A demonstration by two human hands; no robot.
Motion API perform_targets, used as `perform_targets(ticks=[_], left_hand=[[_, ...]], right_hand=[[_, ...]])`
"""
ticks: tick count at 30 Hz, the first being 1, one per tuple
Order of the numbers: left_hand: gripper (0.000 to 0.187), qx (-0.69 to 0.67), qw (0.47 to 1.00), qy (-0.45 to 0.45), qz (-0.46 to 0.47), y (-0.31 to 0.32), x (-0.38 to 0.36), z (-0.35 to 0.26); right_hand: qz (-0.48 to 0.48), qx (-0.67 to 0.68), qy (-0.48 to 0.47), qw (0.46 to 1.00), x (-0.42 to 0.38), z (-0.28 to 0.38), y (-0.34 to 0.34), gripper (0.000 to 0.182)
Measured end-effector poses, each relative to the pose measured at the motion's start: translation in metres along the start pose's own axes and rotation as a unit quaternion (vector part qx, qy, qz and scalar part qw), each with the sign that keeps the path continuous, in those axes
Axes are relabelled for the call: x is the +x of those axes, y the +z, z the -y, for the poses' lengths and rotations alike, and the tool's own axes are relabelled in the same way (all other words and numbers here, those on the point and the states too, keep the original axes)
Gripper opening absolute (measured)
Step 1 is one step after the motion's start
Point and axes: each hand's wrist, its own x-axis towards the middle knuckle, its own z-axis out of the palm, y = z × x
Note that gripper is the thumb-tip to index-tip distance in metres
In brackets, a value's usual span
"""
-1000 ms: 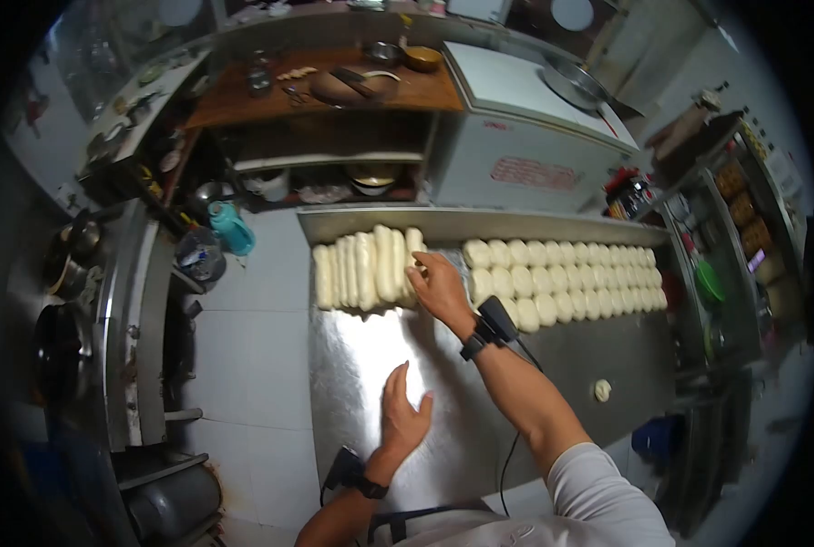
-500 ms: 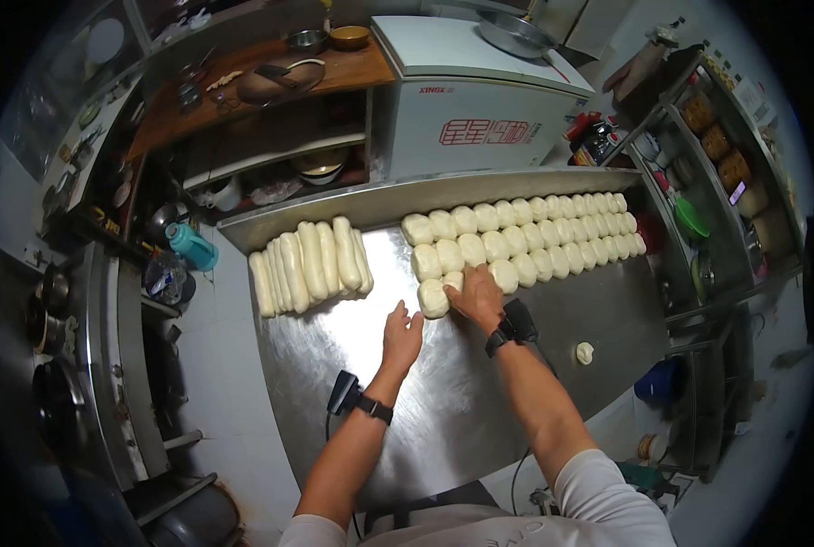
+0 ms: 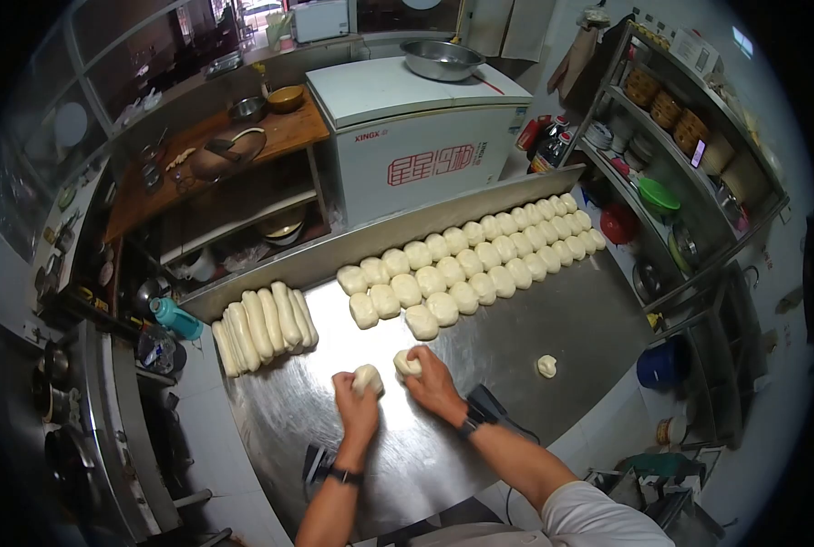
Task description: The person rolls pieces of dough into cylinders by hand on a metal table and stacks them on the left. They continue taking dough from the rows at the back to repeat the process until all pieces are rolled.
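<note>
My left hand (image 3: 357, 408) is closed around a white dough ball (image 3: 367, 379) over the steel table (image 3: 462, 401). Just to its right, my right hand (image 3: 432, 385) grips another dough ball (image 3: 407, 363). Beyond both hands lie rows of dough pieces (image 3: 463, 297), with a gap in the nearest row. Long dough rolls (image 3: 265, 326) lie side by side at the table's left. A small lump of dough (image 3: 546, 366) sits alone to the right of my right hand.
A raised metal edge (image 3: 384, 226) runs along the table's far side, with a white freezer (image 3: 425, 150) behind it. Shelves (image 3: 690, 173) of dishes and baskets stand at the right. At the left is a blue-green flask (image 3: 177, 318).
Both hands have moved nearer to my body and now hold dough balls, taken from the near left of the rows. The camera view has turned and shifted.
</note>
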Motion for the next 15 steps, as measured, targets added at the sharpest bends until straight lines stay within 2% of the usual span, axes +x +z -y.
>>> perform_targets(ticks=[1, 2, 3, 4, 5, 6, 7, 8, 9, 10, 11, 13, 15], left_hand=[[0.035, 0.011, 1.0, 0.017, 0.002, -0.017, -0.028, -0.039], [0.044, 0.168, 0.979, 0.108, 0.029, -0.041, -0.052, -0.04], [0.053, 0.32, 0.925, 0.197, 0.053, -0.069, -0.078, -0.035], [0.055, 0.362, 0.912, 0.151, 0.121, -0.089, -0.107, -0.05], [0.059, 0.402, 0.89, 0.104, 0.186, -0.106, -0.135, -0.057], [0.06, 0.447, 0.862, 0.173, 0.168, -0.121, -0.17, -0.025], [0.06, 0.487, 0.826, 0.242, 0.149, -0.128, -0.191, -0.001], [0.06, 0.488, 0.825, 0.246, 0.145, -0.117, -0.189, -0.007], [0.066, 0.526, 0.814, 0.178, 0.17, -0.104, -0.189, -0.022], [0.074, 0.562, 0.797, 0.108, 0.192, -0.096, -0.185, -0.034], [0.074, 0.565, 0.798, 0.111, 0.178, -0.085, -0.16, -0.033], [0.096, 0.58, 0.794, 0.101, 0.155, -0.07, -0.09, -0.018], [0.1, 0.587, 0.789, 0.126, 0.129, -0.061, -0.056, -0.011]], right_hand=[[-0.01, -0.02, -0.017, 1.0, -0.014, 0.004, -0.017, 0.027], [-0.019, -0.04, -0.034, 0.998, -0.031, 0.003, -0.036, 0.033], [0.02, -0.091, -0.077, 0.993, -0.045, 0.0, -0.062, 0.041], [0.059, -0.142, -0.12, 0.981, -0.062, -0.01, -0.088, 0.05], [0.127, -0.202, -0.115, 0.964, -0.085, -0.03, -0.111, 0.058], [0.192, -0.262, -0.113, 0.939, -0.106, -0.049, -0.126, 0.067], [0.186, -0.261, -0.117, 0.94, -0.127, -0.057, -0.134, 0.067], [0.224, -0.294, -0.123, 0.921, -0.148, -0.061, -0.142, 0.071], [0.264, -0.325, -0.128, 0.899, -0.158, -0.063, -0.146, 0.076], [0.263, -0.323, -0.135, 0.899, -0.152, -0.066, -0.14, 0.076], [0.257, -0.338, -0.122, 0.897, -0.133, -0.073, -0.127, 0.077], [0.248, -0.349, -0.138, 0.893, -0.082, -0.081, -0.098, 0.08], [0.171, -0.337, -0.124, 0.917, -0.033, -0.079, -0.079, 0.084]])
